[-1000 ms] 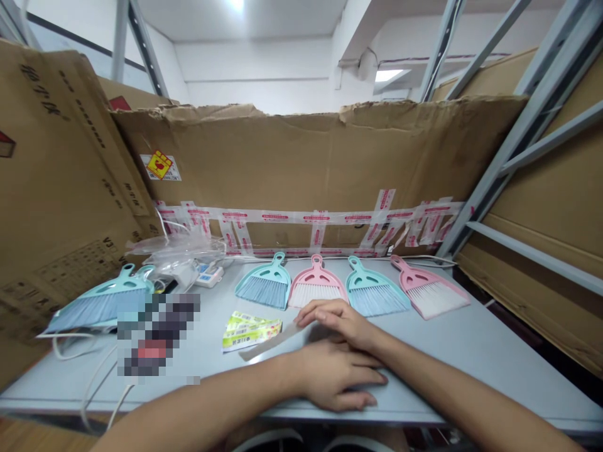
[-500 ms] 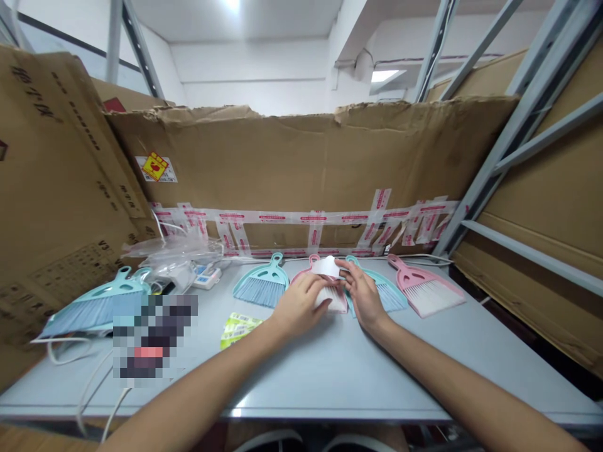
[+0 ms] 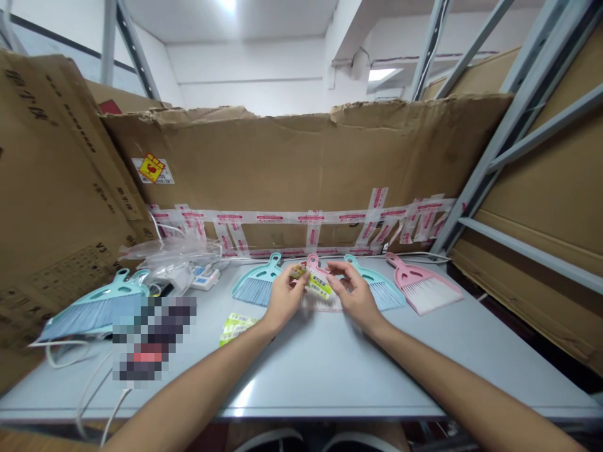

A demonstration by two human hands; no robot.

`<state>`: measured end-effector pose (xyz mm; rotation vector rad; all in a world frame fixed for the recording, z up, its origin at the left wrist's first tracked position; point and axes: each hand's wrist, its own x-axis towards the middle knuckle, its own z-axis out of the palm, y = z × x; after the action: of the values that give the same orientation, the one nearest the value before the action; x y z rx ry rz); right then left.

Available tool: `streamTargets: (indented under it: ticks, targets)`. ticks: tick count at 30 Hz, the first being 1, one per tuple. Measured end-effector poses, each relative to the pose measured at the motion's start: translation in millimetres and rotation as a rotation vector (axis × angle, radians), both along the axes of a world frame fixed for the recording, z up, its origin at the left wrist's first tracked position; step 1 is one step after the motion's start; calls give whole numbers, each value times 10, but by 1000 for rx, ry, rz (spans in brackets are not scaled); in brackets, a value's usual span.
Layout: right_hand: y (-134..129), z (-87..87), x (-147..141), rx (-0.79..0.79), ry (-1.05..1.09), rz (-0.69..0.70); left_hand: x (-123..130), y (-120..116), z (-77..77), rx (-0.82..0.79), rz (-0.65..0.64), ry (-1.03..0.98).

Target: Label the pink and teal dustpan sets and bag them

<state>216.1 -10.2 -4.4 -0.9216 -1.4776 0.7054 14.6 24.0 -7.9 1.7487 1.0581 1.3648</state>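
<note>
My left hand (image 3: 286, 300) pinches a green-and-white printed label (image 3: 320, 286) at its left end. Close to the label's right side, my right hand (image 3: 357, 296) has its thumb and fingers bent towards each other; whether it grips the label is unclear. Behind the label lies a pink dustpan (image 3: 313, 258) with a pale brush, partly hidden. Turquoise dustpan-and-brush sets lie on either side, one at the left (image 3: 260, 281) and one at the right (image 3: 377, 282). Farther right is another pink set (image 3: 419, 284).
More green labels (image 3: 235, 328) lie on the grey table (image 3: 330, 389), left of centre. At the left are turquoise brushes (image 3: 94, 307), white cables, plastic bags (image 3: 174, 251) and a power strip (image 3: 206, 277). Cardboard (image 3: 282, 163) stands behind; metal shelf posts rise at the right.
The label in my hands showed its white side before and now shows its green printed side. My left hand has shifted slightly left, and the pink dustpan's handle is less covered.
</note>
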Motion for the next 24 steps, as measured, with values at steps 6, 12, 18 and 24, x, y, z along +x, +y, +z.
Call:
streamTargets:
  ticks: [6, 12, 18, 24]
  targets:
    - [164, -95, 88, -82, -188, -29, 80, 12, -44, -203, -127, -264]
    - [260, -133, 185, -208, -192, 19, -65, 107, -3, -164, -13, -66]
    - [368, -136, 370, -142, -404, -130, -207, 86, 157, 135, 112, 650]
    - [306, -120, 318, -114, -599, -113, -208, 34, 131, 92, 93, 962]
